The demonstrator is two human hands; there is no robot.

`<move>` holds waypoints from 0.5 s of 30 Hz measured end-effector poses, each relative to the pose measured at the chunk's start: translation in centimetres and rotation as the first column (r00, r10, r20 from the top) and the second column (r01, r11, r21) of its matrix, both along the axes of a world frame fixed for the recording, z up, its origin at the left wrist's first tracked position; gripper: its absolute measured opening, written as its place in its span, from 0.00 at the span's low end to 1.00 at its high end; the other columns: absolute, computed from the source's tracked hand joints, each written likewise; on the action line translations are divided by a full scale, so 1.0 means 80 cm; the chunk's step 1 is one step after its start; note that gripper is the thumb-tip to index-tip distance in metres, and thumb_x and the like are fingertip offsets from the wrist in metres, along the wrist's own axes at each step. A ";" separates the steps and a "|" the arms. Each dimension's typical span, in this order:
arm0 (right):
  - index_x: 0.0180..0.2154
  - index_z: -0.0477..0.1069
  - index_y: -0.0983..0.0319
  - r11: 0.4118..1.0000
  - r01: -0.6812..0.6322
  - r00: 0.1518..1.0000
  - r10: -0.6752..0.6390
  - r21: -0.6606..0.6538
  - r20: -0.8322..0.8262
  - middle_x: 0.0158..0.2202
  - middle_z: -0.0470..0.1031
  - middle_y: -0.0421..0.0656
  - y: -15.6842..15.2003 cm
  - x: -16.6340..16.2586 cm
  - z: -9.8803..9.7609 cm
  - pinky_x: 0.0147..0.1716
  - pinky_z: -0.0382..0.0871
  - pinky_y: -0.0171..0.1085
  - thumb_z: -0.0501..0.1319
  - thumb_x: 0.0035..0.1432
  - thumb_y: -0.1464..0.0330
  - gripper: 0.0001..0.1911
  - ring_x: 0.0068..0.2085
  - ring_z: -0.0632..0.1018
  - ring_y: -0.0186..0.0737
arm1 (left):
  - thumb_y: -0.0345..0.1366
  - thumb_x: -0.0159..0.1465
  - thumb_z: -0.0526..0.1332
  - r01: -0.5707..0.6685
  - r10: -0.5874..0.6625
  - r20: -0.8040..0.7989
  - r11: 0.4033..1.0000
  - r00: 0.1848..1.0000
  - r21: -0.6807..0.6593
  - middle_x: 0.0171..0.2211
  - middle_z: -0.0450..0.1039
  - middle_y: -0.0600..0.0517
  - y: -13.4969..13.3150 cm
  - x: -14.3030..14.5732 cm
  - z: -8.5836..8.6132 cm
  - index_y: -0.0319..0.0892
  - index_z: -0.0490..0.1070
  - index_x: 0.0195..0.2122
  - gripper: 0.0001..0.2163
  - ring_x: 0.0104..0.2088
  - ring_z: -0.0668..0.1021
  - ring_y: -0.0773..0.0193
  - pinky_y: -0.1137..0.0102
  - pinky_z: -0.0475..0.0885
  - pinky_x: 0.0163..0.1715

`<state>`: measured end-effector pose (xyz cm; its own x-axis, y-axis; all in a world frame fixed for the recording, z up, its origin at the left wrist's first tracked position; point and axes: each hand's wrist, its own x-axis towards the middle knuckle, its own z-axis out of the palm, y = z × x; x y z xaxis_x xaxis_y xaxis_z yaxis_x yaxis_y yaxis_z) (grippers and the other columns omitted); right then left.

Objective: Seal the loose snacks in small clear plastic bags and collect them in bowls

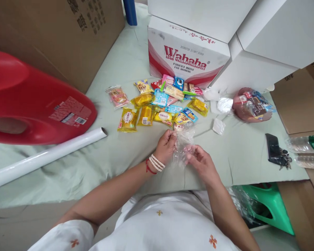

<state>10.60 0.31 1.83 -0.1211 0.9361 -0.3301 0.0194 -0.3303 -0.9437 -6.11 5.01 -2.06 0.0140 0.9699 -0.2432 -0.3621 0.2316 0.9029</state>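
Note:
Both my hands hold a clear plastic bag (183, 144) just above the pale green cloth (120, 153). My left hand (166, 146) pinches the bag's left edge, fingers closed; it wears a bead bracelet and a red string at the wrist. My right hand (202, 164) grips the bag's right side with curled fingers. Just beyond the bag lies a spread of several wrapped snacks (159, 103), yellow, blue and pink packets.
A Wahaha water carton (185, 55) and white boxes stand behind the snacks. A filled snack bag (251, 104) lies right. A red plastic tub (28, 101) and a white roll (47, 157) lie left. A phone with keys (274, 150) sits right; a green stool (269, 205) stands below.

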 end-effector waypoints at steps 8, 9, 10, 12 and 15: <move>0.34 0.75 0.61 0.998 0.034 0.988 -0.026 -0.048 0.152 0.30 0.71 0.40 0.010 0.049 0.007 0.28 0.69 0.33 0.72 0.53 0.50 0.21 0.30 0.70 0.34 | 0.61 0.55 0.70 0.167 -0.144 0.196 0.980 0.970 -0.104 0.19 0.55 0.63 0.007 -0.008 0.011 0.43 0.62 0.30 0.27 0.16 0.58 0.76 0.78 0.59 0.15; 0.35 0.74 0.60 0.996 0.092 0.976 -0.088 -0.014 0.198 0.31 0.71 0.39 0.009 0.056 0.007 0.28 0.68 0.33 0.73 0.52 0.51 0.21 0.30 0.69 0.34 | 0.62 0.55 0.70 0.186 -0.162 0.203 0.977 0.966 -0.104 0.19 0.54 0.64 0.007 -0.008 0.011 0.43 0.63 0.30 0.27 0.16 0.58 0.76 0.78 0.59 0.15; 0.36 0.73 0.60 0.986 0.162 0.955 -0.165 0.033 0.246 0.30 0.71 0.39 0.007 0.060 0.006 0.27 0.67 0.32 0.73 0.52 0.51 0.22 0.29 0.69 0.34 | 0.62 0.55 0.69 0.187 -0.165 0.199 0.977 0.966 -0.100 0.19 0.54 0.64 0.007 -0.007 0.011 0.43 0.64 0.30 0.26 0.16 0.57 0.76 0.78 0.59 0.15; 0.35 0.72 0.59 0.963 0.251 0.915 -0.268 0.096 0.303 0.27 0.68 0.37 0.001 0.057 0.005 0.25 0.63 0.32 0.69 0.56 0.48 0.22 0.27 0.66 0.33 | 0.62 0.55 0.69 0.166 -0.151 0.167 0.983 0.974 -0.082 0.18 0.53 0.64 0.005 -0.006 0.011 0.43 0.65 0.30 0.27 0.16 0.58 0.76 0.77 0.59 0.15; 0.36 0.74 0.60 0.989 0.144 0.952 -0.147 0.032 0.270 0.25 0.67 0.38 -0.005 0.029 0.001 0.22 0.59 0.33 0.61 0.62 0.43 0.26 0.25 0.65 0.33 | 0.63 0.56 0.68 0.155 -0.152 0.104 0.987 0.983 -0.030 0.18 0.55 0.63 0.000 -0.004 0.012 0.43 0.66 0.31 0.27 0.16 0.59 0.75 0.77 0.60 0.16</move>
